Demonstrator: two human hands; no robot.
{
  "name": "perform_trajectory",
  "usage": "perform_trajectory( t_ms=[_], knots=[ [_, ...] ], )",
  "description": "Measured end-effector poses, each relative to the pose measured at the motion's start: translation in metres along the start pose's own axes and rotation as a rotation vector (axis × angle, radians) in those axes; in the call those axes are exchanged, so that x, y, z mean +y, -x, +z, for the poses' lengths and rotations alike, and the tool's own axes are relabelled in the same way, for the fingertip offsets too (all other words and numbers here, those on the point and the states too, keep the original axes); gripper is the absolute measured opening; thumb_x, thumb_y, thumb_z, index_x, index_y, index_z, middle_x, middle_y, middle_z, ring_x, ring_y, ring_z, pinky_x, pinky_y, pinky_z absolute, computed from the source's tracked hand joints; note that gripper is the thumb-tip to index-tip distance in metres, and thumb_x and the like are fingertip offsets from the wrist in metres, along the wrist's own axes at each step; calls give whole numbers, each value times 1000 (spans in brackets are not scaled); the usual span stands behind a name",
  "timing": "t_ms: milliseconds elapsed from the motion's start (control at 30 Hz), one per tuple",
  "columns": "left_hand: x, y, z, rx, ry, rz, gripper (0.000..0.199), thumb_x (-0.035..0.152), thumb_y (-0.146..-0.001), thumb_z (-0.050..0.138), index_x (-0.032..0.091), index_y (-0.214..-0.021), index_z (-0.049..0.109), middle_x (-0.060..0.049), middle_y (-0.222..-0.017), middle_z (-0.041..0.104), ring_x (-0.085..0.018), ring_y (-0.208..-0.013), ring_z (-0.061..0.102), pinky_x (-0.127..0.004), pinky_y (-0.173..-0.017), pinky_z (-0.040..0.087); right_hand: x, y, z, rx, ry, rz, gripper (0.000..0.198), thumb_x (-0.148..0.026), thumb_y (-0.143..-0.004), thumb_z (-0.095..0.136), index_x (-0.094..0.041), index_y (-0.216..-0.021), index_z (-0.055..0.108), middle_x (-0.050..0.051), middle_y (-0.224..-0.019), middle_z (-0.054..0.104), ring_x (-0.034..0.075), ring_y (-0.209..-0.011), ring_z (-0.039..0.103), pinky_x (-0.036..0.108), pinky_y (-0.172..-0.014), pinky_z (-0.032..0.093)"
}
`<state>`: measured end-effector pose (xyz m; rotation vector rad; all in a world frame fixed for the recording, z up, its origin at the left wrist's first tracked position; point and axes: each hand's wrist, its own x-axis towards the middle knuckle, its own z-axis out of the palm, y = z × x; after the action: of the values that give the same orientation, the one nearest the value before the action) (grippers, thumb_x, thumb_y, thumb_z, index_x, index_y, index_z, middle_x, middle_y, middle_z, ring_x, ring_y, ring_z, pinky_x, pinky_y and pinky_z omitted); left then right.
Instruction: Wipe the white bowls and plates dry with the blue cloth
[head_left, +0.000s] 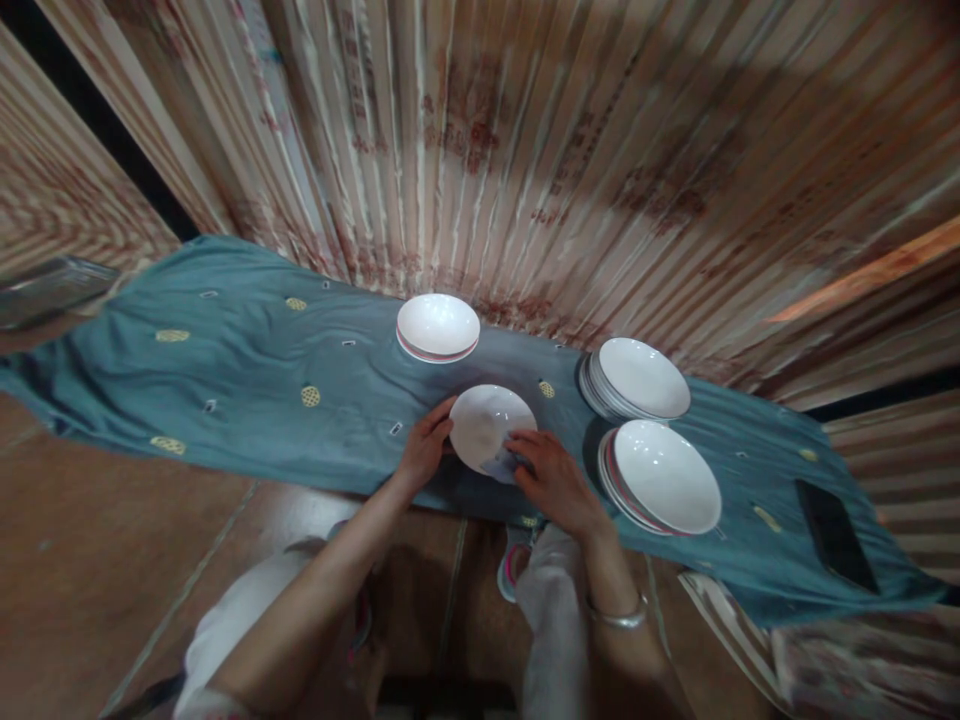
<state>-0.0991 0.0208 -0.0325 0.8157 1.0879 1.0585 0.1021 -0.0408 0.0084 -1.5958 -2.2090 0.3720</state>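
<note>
A white shallow bowl (480,415) is tilted toward me near the front edge of the cloth-covered table. My left hand (429,440) grips its left rim, thumb on the edge and the other fingers partly hidden behind. On the bowl's lower right side, my right hand (551,478) presses its bent fingers against the inside. Beneath those fingers lies a pale bluish-grey patch, apparently a thin cloth (498,466), whose outline is blurred. Just behind stands a short stack of white bowls (439,325) with a reddish band.
Two taller stacks of white bowls, a rear one (643,380) and a front one (667,480), stand to the right. A dark phone (836,535) lies at the right end of the green tablecloth (255,370). Pleated curtain (480,150) hangs close behind the table.
</note>
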Motion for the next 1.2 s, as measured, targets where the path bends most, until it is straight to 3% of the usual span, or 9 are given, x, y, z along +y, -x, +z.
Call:
perform_trajectory(
  t_ms=[300, 400, 500, 567, 800, 900, 1067, 1200],
  knots=[
    [-1, 0, -1, -16, -48, 26, 57, 38, -73, 64, 15, -124, 67, -9, -113, 74, -23, -90, 66, -31, -65, 58, -22, -9, 17, -7, -185, -12, 34, -9, -84, 57, -17, -114, 70, 11, -123, 69, 23, -116, 62, 40, -104, 49],
    [-3, 0, -3, 9, -143, 86, 53, 42, -82, 55, 14, -126, 66, -11, -126, 70, -27, -111, 65, -39, -85, 57, -30, -16, 23, 30, -200, -35, 34, -10, -86, 56, -18, -117, 69, 10, -122, 69, 23, -114, 62, 41, -104, 49],
    [-5, -1, -6, 61, -258, 204, 50, 39, -89, 47, 11, -126, 65, -14, -138, 63, -26, -131, 55, -41, -113, 40, -39, -21, 29, 74, -172, -55, 40, -9, -89, 52, -19, -127, 64, 10, -126, 67, 23, -118, 59, 42, -107, 46],
    [-6, -2, -8, 76, -305, 233, 49, 38, -92, 44, 10, -127, 64, -15, -141, 60, -24, -135, 52, -40, -119, 32, -44, -25, 32, 92, -142, -83, 45, -9, -91, 49, -21, -132, 61, 10, -130, 64, 24, -122, 57, 43, -109, 44],
    [-13, -5, -10, 105, -277, 207, 48, 38, -94, 44, 10, -129, 62, -16, -143, 58, -24, -137, 50, -41, -120, 30, -53, -45, 41, 103, -8, -136, 44, -7, -92, 43, -15, -131, 63, 14, -134, 61, 25, -121, 56, 42, -109, 43],
    [-16, -6, -10, 108, -187, 176, 48, 42, -93, 46, 14, -128, 62, -14, -145, 57, -26, -138, 48, -44, -116, 36, -54, -56, 42, 84, 63, -104, 42, -9, -93, 43, -11, -129, 64, 17, -135, 59, 26, -122, 55, 41, -108, 42],
    [-16, -5, -8, 104, -53, 136, 51, 51, -89, 55, 17, -127, 63, -11, -144, 57, -29, -135, 50, -44, -104, 50, -49, -75, 42, 74, 148, -41, 43, -11, -94, 42, -12, -132, 62, 18, -137, 57, 27, -123, 54, 40, -107, 41],
    [-12, -3, -5, 104, -8, 52, 51, 45, -86, 61, 18, -130, 60, -11, -138, 61, -29, -122, 58, -39, -82, 60, -41, -84, 39, 85, 184, 5, 43, -11, -94, 41, -13, -131, 62, 16, -135, 59, 26, -119, 55, 39, -106, 41]
  ],
)
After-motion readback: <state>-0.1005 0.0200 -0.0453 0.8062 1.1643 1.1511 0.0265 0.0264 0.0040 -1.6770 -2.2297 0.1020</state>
